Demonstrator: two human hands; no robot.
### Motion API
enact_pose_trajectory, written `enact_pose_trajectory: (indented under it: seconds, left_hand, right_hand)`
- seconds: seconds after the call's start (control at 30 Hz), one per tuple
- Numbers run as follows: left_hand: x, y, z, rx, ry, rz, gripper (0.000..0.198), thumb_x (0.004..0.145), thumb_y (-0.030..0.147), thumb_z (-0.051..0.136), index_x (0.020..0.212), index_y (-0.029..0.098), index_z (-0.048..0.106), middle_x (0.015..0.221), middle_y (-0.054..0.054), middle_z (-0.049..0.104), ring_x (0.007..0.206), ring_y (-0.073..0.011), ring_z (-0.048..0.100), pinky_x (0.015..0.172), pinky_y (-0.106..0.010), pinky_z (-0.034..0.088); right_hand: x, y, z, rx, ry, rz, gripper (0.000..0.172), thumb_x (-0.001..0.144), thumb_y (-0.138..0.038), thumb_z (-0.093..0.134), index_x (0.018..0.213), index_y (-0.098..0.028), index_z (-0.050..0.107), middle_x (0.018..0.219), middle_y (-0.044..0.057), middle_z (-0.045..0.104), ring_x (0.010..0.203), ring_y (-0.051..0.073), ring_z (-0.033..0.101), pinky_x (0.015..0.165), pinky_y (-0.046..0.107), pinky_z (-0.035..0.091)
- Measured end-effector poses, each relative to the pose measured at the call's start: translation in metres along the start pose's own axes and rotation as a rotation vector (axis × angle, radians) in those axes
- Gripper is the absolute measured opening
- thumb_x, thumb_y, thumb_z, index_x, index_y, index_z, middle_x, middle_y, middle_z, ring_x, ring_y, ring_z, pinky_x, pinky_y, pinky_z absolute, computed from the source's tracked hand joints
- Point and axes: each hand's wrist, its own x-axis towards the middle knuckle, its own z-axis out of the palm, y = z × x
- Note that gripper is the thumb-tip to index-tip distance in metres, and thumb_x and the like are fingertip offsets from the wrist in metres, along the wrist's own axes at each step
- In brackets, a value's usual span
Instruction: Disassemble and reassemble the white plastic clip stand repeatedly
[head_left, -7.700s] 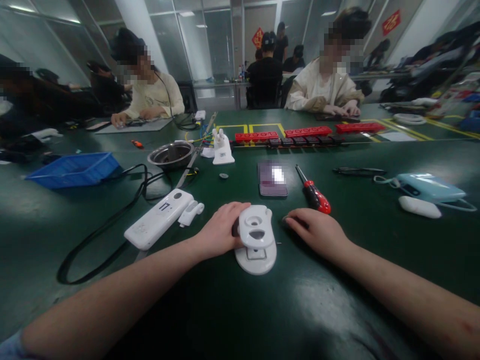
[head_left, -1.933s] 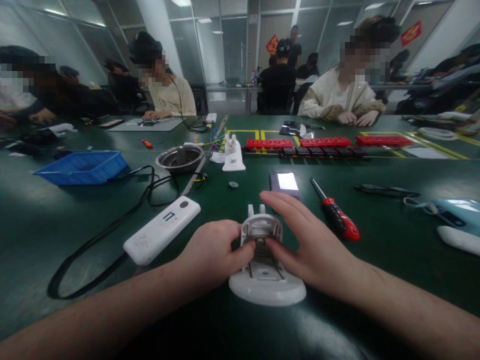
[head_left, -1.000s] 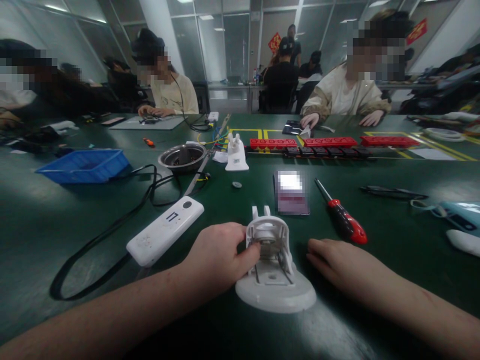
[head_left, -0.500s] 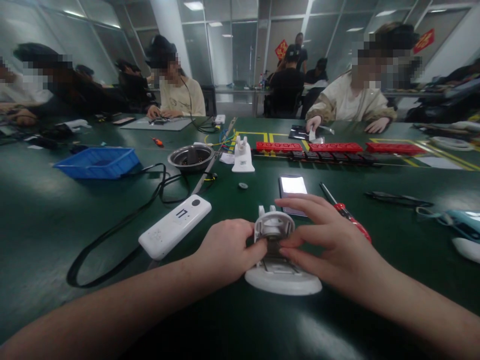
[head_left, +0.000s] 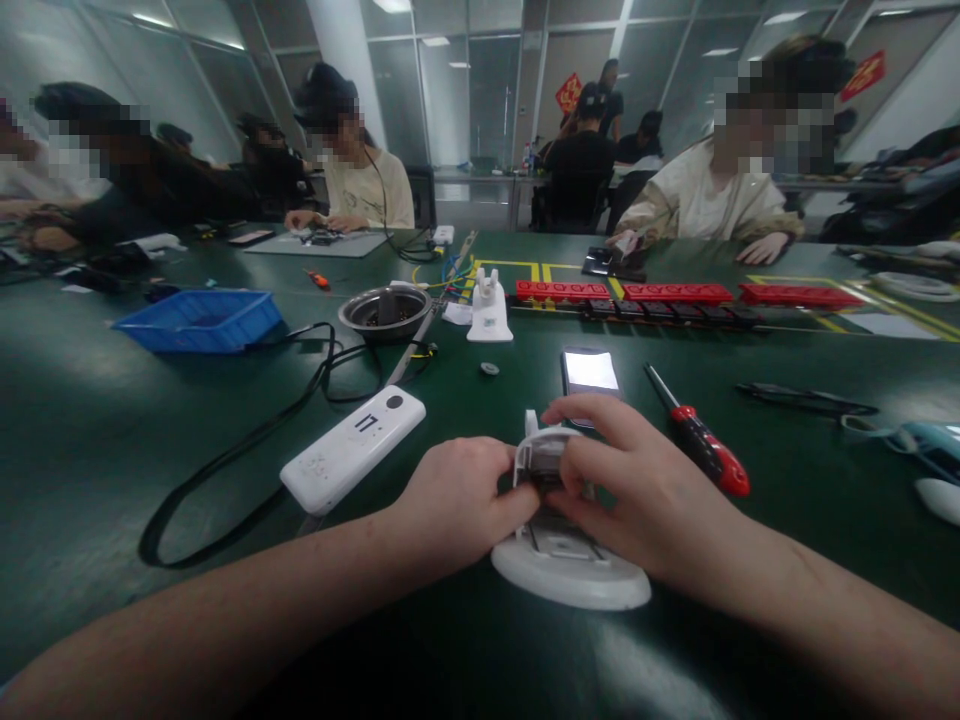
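Observation:
A white plastic housing (head_left: pixel 571 582) with a wide rounded base stands on the table right before me, its hollow side facing me. My left hand (head_left: pixel 466 500) grips its left wall, thumb reaching into the hollow. Over the right wall lies my right hand (head_left: pixel 634 480), thumb and index finger bent together inside the hollow. What they pinch, if anything, is hidden. Beyond the housing a phone (head_left: pixel 590 372) with a lit screen lies partly behind my right fingers. A red and black screwdriver (head_left: pixel 703 440) is to the right of that hand.
Left of my hands lies a white device marked 17 (head_left: pixel 354 450) with a black strap. Farther off are a blue tray (head_left: pixel 199 322), a metal bowl (head_left: pixel 352 318), a similar white stand (head_left: pixel 489 312), a small grey disc (head_left: pixel 489 369) and red strips (head_left: pixel 675 292). Co-workers sit opposite.
My right index finger has curled and its hand has shifted left, deeper over the hollow. My left hand keeps its hold. The housing has tilted slightly.

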Motion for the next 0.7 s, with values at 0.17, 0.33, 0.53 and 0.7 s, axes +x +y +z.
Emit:
enact_pose_trajectory:
  seconds: [0.17,0.33,0.53,0.7]
  left_hand:
    - [0.000,0.001,0.000,-0.004,0.026,-0.025,0.019,0.073,0.030,0.044,0.067,0.018,0.057,0.065,-0.001,0.055,0.060,-0.0154,0.050,0.053,-0.025,0.032]
    - [0.006,-0.003,0.009,-0.510,-0.087,-0.127,0.021,0.070,0.024,0.050,0.088,0.019,0.058,0.088,-0.003,0.061,0.081,-0.0189,0.056,0.070,-0.029,0.041]
    - [0.008,-0.003,0.021,-1.096,-0.230,-0.298,0.039,0.064,0.014,0.058,0.103,0.014,0.054,0.094,-0.005,0.063,0.085,-0.0178,0.059,0.074,-0.028,0.044]
    - [0.007,0.000,0.022,-1.117,-0.178,-0.283,0.038,0.066,0.013,0.059,0.103,0.015,0.055,0.095,-0.005,0.064,0.085,-0.0167,0.059,0.075,-0.027,0.045]
  right_hand:
    - [-0.003,0.002,0.002,-0.041,0.060,-0.005,0.034,0.071,-0.011,0.055,0.103,-0.017,0.045,0.121,0.012,0.038,0.111,0.024,0.040,0.086,0.039,0.043]
    - [-0.004,0.010,0.007,0.115,0.003,0.244,0.078,0.068,-0.020,0.061,0.133,-0.025,0.017,0.141,0.005,0.010,0.127,0.024,0.017,0.098,0.042,0.032]
    - [-0.007,0.018,0.018,0.529,-0.068,0.482,0.072,0.066,-0.027,0.061,0.129,-0.029,0.027,0.137,0.003,0.022,0.125,0.025,0.023,0.099,0.046,0.028]
    - [-0.007,0.018,0.021,0.624,-0.107,0.522,0.063,0.068,-0.029,0.058,0.127,-0.028,0.034,0.135,0.003,0.028,0.124,0.024,0.024,0.100,0.045,0.025]
